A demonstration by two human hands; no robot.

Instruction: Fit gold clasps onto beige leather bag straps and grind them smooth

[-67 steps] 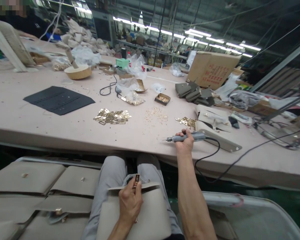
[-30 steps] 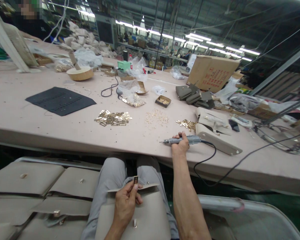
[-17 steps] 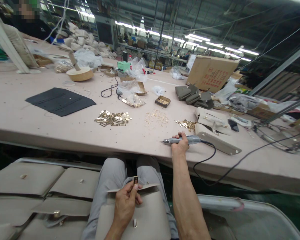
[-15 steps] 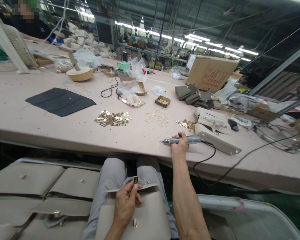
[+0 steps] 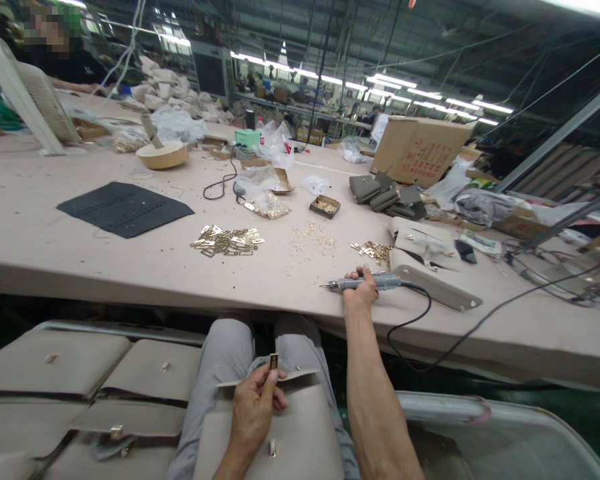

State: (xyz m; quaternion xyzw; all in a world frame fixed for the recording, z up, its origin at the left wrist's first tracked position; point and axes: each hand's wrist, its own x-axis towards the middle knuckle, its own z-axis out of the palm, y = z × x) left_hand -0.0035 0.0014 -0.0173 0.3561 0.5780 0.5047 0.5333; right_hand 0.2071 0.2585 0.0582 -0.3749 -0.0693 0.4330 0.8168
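My right hand (image 5: 363,288) is wrapped round a grey electric screwdriver (image 5: 391,281), resting on the table with its bit pointing left. A black cord trails from the tool's back end. Over my lap, my left hand (image 5: 253,408) pinches a small gold metal plate (image 5: 273,362) between thumb and fingers. Just behind that hand, a beige bag (image 5: 305,427) lies on my thighs, with its flap edge raised and a metal clasp on its front. Tiny screws (image 5: 314,235) are scattered on the table ahead of the screwdriver tip.
Gold frame plates (image 5: 227,241) and small gold fittings (image 5: 373,251) lie in piles on the table (image 5: 145,267). A small box (image 5: 325,206) holds tiny parts. Beige bags (image 5: 55,360) are stacked at left. A cardboard carton (image 5: 420,150) and a fan (image 5: 35,100) stand farther back. Someone sits at far left.
The view has shifted very slightly. Both hands keep their grips and stay in nearly the same place.
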